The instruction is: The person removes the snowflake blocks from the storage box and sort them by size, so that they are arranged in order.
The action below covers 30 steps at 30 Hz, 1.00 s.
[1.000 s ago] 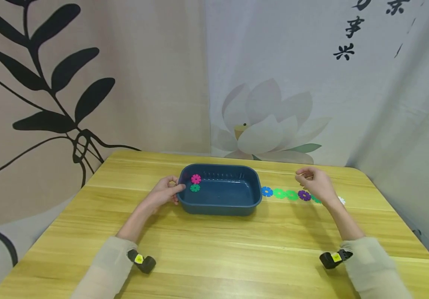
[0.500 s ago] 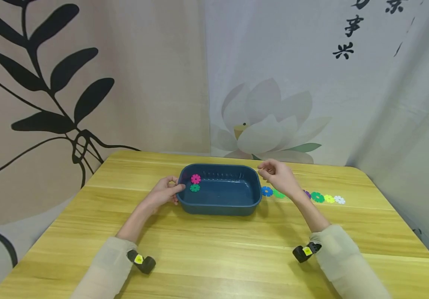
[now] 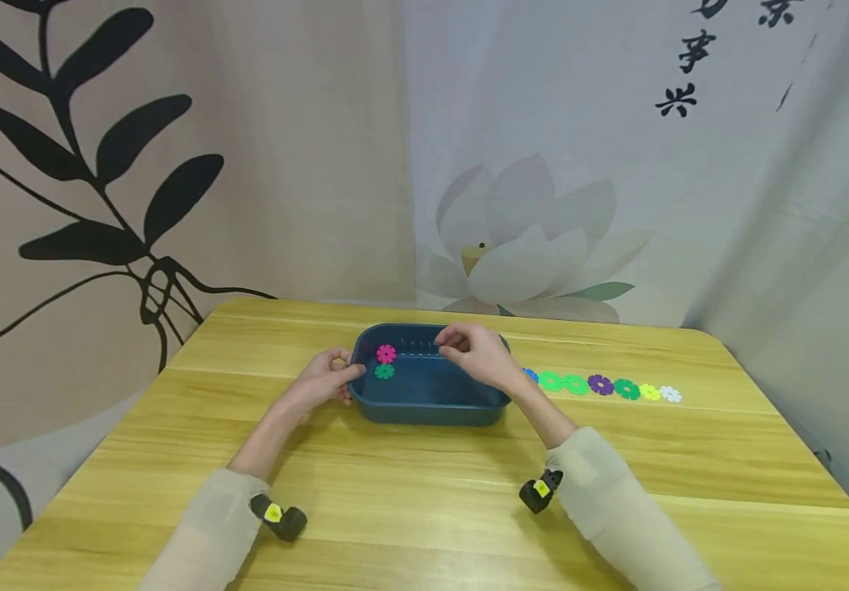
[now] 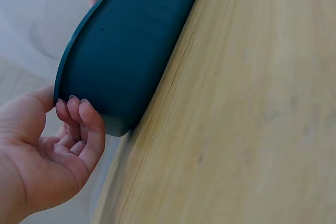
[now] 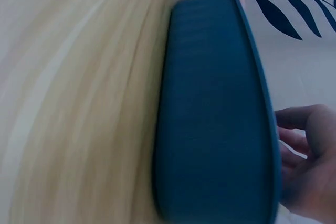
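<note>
A dark blue plastic basin stands on the wooden table. My left hand grips its left end, thumb over the rim and fingers curled against the outer wall, as the left wrist view shows up close. Inside at the left lie a pink notched disc and a green notched disc. Over the right half of the basin hovers my right hand, its fingers loosely bent with nothing visible between them. The right wrist view has that hand beyond the rim, partly hidden by the basin wall.
To the right of the basin runs a row of notched discs: blue, two light green, purple, green, yellow and white. A printed curtain hangs behind the table's back edge.
My right hand has moved left from above the row of discs to over the basin, uncovering the row. The left hand and basin have stayed in place.
</note>
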{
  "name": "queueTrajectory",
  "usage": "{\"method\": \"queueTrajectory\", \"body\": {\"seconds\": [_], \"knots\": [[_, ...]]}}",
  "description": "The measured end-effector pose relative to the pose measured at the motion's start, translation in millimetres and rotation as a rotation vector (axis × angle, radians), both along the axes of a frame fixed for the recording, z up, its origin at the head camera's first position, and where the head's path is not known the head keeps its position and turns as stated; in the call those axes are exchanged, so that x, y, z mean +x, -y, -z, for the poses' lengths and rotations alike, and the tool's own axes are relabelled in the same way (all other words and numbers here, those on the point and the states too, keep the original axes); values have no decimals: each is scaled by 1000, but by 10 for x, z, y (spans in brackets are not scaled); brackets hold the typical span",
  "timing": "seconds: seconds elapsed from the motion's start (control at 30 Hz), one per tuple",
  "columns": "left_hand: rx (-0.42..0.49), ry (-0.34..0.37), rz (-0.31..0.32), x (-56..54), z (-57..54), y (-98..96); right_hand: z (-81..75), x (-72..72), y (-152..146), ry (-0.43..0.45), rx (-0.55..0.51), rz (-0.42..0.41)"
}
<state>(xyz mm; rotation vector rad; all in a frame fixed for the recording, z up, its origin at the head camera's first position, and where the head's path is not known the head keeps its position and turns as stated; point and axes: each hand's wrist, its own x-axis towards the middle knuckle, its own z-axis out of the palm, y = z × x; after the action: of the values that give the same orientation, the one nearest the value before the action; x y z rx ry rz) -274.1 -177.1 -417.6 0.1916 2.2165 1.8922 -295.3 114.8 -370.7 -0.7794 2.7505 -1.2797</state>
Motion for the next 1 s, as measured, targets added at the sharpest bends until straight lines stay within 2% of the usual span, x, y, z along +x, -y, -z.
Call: {"method": "queueTrajectory", "body": {"seconds": [0.33, 0.63, 0.8, 1.0], "knots": [[8, -1, -1, -10, 8, 11, 126, -94, 486, 40, 72, -98], [-7, -1, 0, 8, 18, 10, 253, -188, 721, 129, 213, -200], [6, -1, 10, 21, 10, 7, 294, -212, 780, 131, 221, -199], [14, -7, 18, 15, 6, 13, 306, -212, 808, 116, 225, -152]]}}
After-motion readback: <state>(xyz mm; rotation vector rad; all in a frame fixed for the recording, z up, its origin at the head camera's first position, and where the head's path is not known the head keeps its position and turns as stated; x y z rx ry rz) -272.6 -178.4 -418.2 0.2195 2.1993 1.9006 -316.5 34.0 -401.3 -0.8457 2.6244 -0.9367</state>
